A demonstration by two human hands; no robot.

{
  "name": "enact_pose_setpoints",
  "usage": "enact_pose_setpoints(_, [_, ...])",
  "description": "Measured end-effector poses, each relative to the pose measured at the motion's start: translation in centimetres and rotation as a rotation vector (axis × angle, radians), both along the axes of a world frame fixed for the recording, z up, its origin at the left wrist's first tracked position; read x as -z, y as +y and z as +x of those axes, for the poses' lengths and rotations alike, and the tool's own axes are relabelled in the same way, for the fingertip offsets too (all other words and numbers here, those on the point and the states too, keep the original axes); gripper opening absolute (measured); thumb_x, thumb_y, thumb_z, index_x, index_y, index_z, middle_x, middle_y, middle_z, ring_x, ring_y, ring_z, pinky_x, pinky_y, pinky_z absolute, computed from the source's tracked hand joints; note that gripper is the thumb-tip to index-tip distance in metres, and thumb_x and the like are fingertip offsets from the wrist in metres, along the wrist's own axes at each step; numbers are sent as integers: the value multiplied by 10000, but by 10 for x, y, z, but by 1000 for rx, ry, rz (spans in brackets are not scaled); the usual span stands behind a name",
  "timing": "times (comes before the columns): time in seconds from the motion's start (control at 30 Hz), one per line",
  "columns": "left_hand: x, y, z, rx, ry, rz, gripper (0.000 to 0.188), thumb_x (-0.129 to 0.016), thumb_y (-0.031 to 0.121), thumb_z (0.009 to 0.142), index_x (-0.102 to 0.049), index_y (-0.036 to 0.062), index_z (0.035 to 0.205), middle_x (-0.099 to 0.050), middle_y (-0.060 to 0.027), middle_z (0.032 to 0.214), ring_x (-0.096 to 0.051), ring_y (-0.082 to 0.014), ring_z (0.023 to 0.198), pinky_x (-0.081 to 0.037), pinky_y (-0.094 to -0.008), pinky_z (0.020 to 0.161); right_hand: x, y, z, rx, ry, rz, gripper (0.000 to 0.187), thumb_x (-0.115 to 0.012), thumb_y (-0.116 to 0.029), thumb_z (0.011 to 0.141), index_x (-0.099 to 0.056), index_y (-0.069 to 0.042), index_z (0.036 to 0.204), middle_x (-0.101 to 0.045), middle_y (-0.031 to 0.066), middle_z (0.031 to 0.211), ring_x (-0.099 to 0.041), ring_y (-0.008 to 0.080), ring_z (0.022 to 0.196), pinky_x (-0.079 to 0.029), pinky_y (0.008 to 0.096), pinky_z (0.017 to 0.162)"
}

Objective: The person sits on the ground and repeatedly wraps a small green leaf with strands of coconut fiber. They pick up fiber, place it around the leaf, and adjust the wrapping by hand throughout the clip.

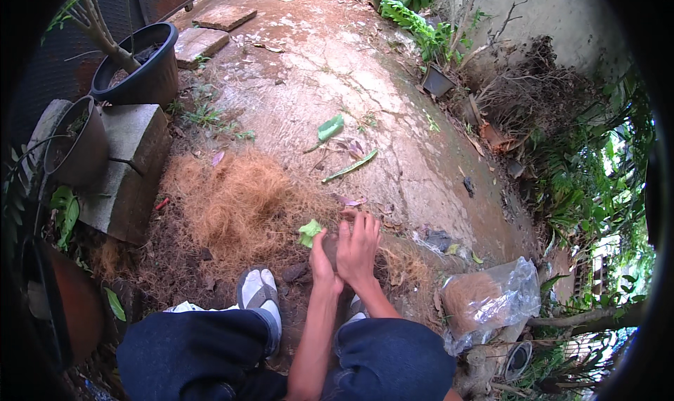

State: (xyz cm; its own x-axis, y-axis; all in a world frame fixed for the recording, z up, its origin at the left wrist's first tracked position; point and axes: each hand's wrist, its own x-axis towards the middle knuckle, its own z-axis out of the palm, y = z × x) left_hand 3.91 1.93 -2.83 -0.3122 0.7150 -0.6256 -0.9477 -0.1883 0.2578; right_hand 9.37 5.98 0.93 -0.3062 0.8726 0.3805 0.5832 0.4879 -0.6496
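Note:
My left hand and my right hand are pressed close together just ahead of my feet. Between them shows part of a brown clump, mostly hidden by the palms and fingers. The right hand's fingers curl over its far side, while the left hand cups it from the left. A crinkled light green leaf sticks out beside the left fingertips; whether it joins the clump I cannot tell. Left of the hands a loose heap of orange-brown fibre spreads over dark soil.
A clear plastic bag with brown fibre lies at the right. Cut leaf pieces and a green strip rest on the concrete ahead. Potted plants and a concrete block line the left. Dry branches and greenery border the right.

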Motion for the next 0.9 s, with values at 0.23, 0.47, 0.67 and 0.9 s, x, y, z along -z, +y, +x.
enact_pose_setpoints(0.23, [-3,-4,-13,-41,13,88,219,-658,261,1022,-560,97,915,-545,-26,739,-501,-109,624,-431,-245,552,-4,0,4,-111,152,30,305,-528,-245,1014,-629,-19,1193,-577,181,1141,-510,359,1072,-364,482,956])
enact_pose_setpoints(0.47, [14,-2,-4,-9,117,45,258,-566,320,1060,-632,90,1157,-668,-54,996,-671,-172,942,-577,-333,833,-2,-4,-6,-152,84,83,287,-523,-227,992,-647,-50,1180,-578,178,1145,-512,353,1092,-359,487,938])
enact_pose_setpoints(0.67, [-11,-2,2,159,-34,272,281,-523,270,1081,-620,57,1238,-667,-111,1226,-660,-212,1121,-550,-370,988,-11,-4,0,26,-93,94,279,-505,-235,1002,-658,-86,1181,-574,155,1140,-513,330,1109,-348,473,931])
enact_pose_setpoints(0.9, [-3,-9,-8,136,-88,298,247,-487,282,1094,-587,69,1170,-661,-135,1233,-666,-241,1120,-566,-400,980,-4,4,-3,110,20,-28,260,-464,-224,1043,-645,-52,1114,-588,116,1099,-525,297,1110,-364,469,948])
